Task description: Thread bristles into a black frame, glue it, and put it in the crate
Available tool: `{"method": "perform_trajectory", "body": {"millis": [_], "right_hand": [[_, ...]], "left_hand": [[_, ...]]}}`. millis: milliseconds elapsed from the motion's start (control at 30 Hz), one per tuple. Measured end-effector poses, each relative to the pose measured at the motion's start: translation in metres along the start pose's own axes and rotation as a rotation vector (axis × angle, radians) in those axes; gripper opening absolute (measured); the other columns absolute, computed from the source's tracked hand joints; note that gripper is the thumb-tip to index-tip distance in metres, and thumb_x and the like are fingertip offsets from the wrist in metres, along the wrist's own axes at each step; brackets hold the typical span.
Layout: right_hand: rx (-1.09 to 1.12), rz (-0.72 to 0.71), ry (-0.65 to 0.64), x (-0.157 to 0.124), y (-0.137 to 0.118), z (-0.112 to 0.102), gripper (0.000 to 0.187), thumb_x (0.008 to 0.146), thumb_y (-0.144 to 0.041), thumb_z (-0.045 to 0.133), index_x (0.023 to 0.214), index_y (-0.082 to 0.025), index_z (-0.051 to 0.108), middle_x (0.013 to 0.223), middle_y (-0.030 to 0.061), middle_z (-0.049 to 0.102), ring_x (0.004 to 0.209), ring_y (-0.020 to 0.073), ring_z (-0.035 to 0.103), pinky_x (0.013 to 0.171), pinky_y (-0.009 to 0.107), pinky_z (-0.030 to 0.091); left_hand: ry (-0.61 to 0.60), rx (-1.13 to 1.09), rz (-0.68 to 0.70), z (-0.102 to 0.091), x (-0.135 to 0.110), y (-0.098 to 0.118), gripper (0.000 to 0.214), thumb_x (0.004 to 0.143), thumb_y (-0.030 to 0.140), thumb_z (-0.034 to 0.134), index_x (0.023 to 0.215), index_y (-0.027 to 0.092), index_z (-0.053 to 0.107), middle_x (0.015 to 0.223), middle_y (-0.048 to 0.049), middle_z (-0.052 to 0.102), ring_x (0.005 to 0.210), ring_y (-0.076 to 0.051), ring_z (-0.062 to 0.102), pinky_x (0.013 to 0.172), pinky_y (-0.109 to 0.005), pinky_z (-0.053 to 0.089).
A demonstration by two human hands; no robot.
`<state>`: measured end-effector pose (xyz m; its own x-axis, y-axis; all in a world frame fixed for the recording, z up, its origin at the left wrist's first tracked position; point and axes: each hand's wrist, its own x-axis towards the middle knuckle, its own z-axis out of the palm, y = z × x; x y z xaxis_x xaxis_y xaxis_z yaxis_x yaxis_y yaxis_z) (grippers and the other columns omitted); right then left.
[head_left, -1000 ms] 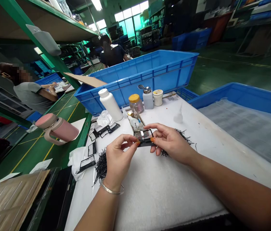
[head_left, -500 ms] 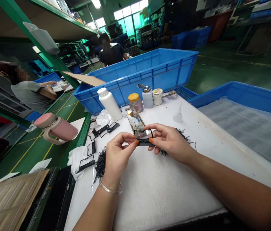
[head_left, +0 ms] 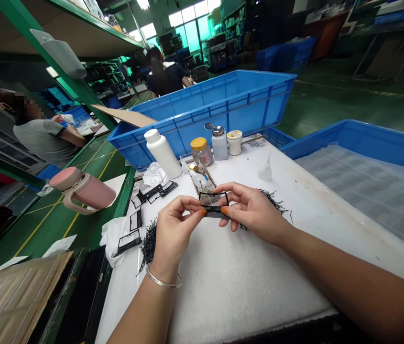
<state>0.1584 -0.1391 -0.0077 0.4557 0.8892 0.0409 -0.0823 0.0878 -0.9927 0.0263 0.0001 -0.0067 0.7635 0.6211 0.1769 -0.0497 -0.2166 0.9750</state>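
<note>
A small black rectangular frame with a clear window (head_left: 214,204) is held just above the white padded table (head_left: 245,282). My left hand (head_left: 175,229) pinches its left end with thumb and fingers. My right hand (head_left: 252,208) grips its right end the same way. A heap of thin black strips (head_left: 150,243) lies by my left wrist, and more strips (head_left: 273,203) lie behind my right hand. Several more black frames (head_left: 137,220) rest at the table's left edge.
A white bottle (head_left: 162,153), a yellow-lidded jar (head_left: 202,150), a pump dispenser (head_left: 219,142) and a small tub (head_left: 235,142) stand before a big blue crate (head_left: 219,107). Another blue crate (head_left: 366,157) lies at right. A pink mug (head_left: 83,190) is at left. Two people work beyond.
Both hands keep their hold on the frame and have barely shifted. The person at the left has lifted a hand a little.
</note>
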Motion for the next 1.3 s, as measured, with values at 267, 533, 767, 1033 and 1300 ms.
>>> {"method": "perform_trajectory", "body": {"millis": [267, 533, 767, 1033, 1300], "right_hand": [[0.031, 0.035, 0.014, -0.001, 0.002, 0.003, 0.039, 0.077, -0.017, 0.064, 0.115, -0.021, 0.052, 0.098, 0.0021, 0.060, 0.063, 0.0108, 0.066, 0.047, 0.018, 0.048], [-0.002, 0.045, 0.077, -0.001, 0.001, 0.005, 0.038, 0.074, -0.018, 0.066, 0.111, -0.019, 0.055, 0.086, -0.0009, 0.059, 0.055, 0.0066, 0.058, 0.048, 0.019, 0.045], [-0.016, -0.019, 0.052, -0.002, 0.005, 0.005, 0.036, 0.075, -0.016, 0.065, 0.110, -0.020, 0.055, 0.078, -0.0031, 0.058, 0.057, 0.0062, 0.053, 0.052, 0.019, 0.045], [-0.029, -0.086, 0.072, -0.003, 0.002, 0.007, 0.035, 0.075, -0.014, 0.063, 0.108, -0.020, 0.052, 0.075, -0.0032, 0.060, 0.056, 0.0067, 0.052, 0.052, 0.019, 0.042], [-0.006, -0.092, 0.064, -0.002, 0.002, 0.006, 0.033, 0.075, -0.014, 0.063, 0.106, -0.019, 0.052, 0.075, -0.0025, 0.062, 0.058, 0.0072, 0.052, 0.054, 0.019, 0.042]], "left_hand": [[0.004, -0.009, 0.017, 0.006, -0.002, 0.006, 0.013, 0.074, 0.016, 0.076, 0.084, 0.016, 0.067, 0.078, -0.0007, 0.067, 0.074, -0.011, 0.063, 0.068, -0.018, 0.052], [-0.023, 0.044, 0.005, 0.009, -0.007, 0.009, 0.012, 0.076, 0.019, 0.074, 0.085, 0.016, 0.067, 0.081, -0.0026, 0.066, 0.074, -0.014, 0.063, 0.067, -0.021, 0.054], [-0.022, 0.087, 0.025, 0.008, -0.007, 0.009, 0.008, 0.077, 0.019, 0.073, 0.082, 0.017, 0.067, 0.081, -0.0012, 0.065, 0.076, -0.013, 0.062, 0.067, -0.019, 0.054], [0.032, 0.078, 0.053, 0.009, -0.005, 0.010, 0.020, 0.074, 0.021, 0.076, 0.090, 0.017, 0.065, 0.084, -0.0015, 0.060, 0.079, -0.013, 0.060, 0.070, -0.021, 0.054], [-0.110, 0.030, -0.122, 0.005, -0.001, 0.006, 0.018, 0.080, 0.030, 0.072, 0.086, 0.013, 0.070, 0.078, -0.0062, 0.068, 0.070, -0.014, 0.061, 0.065, -0.023, 0.052]]}}
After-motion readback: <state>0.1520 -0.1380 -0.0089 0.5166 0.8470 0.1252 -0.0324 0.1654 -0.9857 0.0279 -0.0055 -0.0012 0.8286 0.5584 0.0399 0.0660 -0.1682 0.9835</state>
